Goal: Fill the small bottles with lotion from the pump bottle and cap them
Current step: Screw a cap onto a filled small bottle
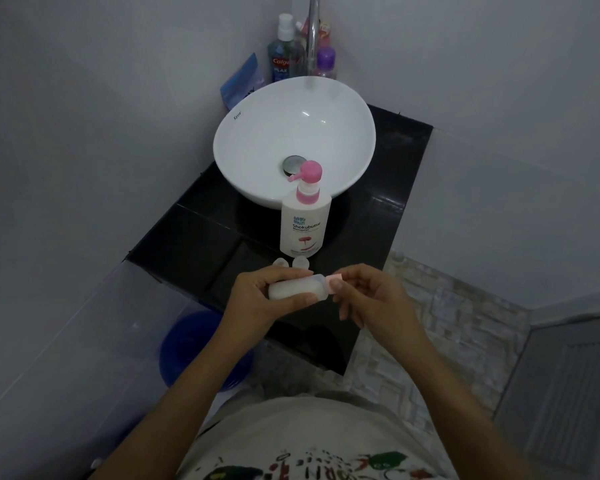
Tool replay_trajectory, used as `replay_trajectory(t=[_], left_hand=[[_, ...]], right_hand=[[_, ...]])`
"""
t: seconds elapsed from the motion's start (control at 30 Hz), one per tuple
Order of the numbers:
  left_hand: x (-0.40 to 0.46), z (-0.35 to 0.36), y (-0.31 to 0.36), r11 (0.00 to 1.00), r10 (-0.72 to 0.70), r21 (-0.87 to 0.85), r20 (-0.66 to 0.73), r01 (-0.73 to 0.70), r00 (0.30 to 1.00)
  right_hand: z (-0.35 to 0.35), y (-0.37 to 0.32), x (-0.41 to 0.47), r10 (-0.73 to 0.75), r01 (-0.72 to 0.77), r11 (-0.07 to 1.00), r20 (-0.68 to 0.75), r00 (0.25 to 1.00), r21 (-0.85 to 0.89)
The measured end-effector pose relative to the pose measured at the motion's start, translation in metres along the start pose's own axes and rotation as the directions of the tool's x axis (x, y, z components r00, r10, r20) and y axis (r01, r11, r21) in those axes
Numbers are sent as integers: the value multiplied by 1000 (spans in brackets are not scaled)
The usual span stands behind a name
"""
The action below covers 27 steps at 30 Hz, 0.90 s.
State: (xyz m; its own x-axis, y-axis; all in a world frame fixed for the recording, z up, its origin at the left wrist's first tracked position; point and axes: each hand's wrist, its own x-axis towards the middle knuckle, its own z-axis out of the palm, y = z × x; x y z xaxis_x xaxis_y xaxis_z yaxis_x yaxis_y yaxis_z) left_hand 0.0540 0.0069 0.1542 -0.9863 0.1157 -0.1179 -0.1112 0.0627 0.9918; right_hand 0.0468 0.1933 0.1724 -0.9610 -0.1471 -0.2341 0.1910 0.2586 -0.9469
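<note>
My left hand [271, 296] grips a small translucent bottle [297, 287] lying sideways, its neck pointing right. My right hand [364, 292] pinches the small cap [335, 281] at the bottle's mouth between thumb and forefinger. Just behind my left hand, two more small bottles [291, 263] stand on the black counter, mostly hidden by my fingers. The white pump bottle [305, 221] with a pink pump head stands upright behind them, in front of the basin.
A white bowl sink [243, 140] sits on the black tiled counter [187, 244] with a chrome tap [313, 36] above. Mouthwash and other bottles [284, 57] crowd the back corner. A blue bucket [191, 348] stands on the floor at left.
</note>
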Motion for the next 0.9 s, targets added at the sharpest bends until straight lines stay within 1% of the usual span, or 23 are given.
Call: replay_trajectory(t=[0.1, 0.17, 0.27, 0.3, 0.37, 0.43, 0.5, 0.53, 0.6, 0.67, 0.77, 0.83, 0.9], left_hand=[[-3, 6, -10, 1000, 6, 16, -20, -5, 1000], [-5, 11, -17, 999, 19, 34, -29, -18, 999], [-3, 14, -26, 998, 26, 62, -7, -25, 1000], [-1, 13, -28, 996, 25, 86, 13, -26, 1000], [5, 8, -33, 981, 14, 191, 26, -19, 1000], [13, 1, -40, 949, 10, 317, -35, 2, 999], [23, -5, -46, 897, 66, 441, -131, -1, 989], [29, -7, -49, 867, 101, 498, -164, -6, 981], [42, -9, -54, 797, 150, 604, -186, -8, 971], [55, -9, -59, 714, 173, 700, -173, -2, 970], [70, -5, -67, 564, 181, 826, -124, 0, 976], [78, -3, -72, 492, 175, 870, -106, 6, 979], [84, -2, -76, 438, 157, 899, -83, 7, 984]], right_hand=[[7, 7, -4, 81, -79, 996, -58, 995, 38], [9, 11, -6, 109, -105, 993, -101, 989, 43], [8, 14, -8, 73, -69, 997, -138, 988, 35], [6, 15, -7, 34, -36, 999, -142, 989, -8], [-1, 17, -2, -71, 39, 978, -154, 985, -204], [-7, 21, 10, -198, 106, 886, -162, 967, -451], [-10, 28, 27, -271, 144, 788, -127, 954, -599], [-10, 33, 37, -274, 148, 755, -102, 956, -639], [-6, 43, 57, -263, 157, 701, -47, 964, -696], [-1, 53, 77, -235, 169, 645, 16, 972, -746], [5, 63, 95, -181, 170, 577, 79, 980, -799], [7, 68, 104, -177, 190, 543, 110, 978, -818], [9, 70, 108, -179, 200, 532, 121, 976, -823]])
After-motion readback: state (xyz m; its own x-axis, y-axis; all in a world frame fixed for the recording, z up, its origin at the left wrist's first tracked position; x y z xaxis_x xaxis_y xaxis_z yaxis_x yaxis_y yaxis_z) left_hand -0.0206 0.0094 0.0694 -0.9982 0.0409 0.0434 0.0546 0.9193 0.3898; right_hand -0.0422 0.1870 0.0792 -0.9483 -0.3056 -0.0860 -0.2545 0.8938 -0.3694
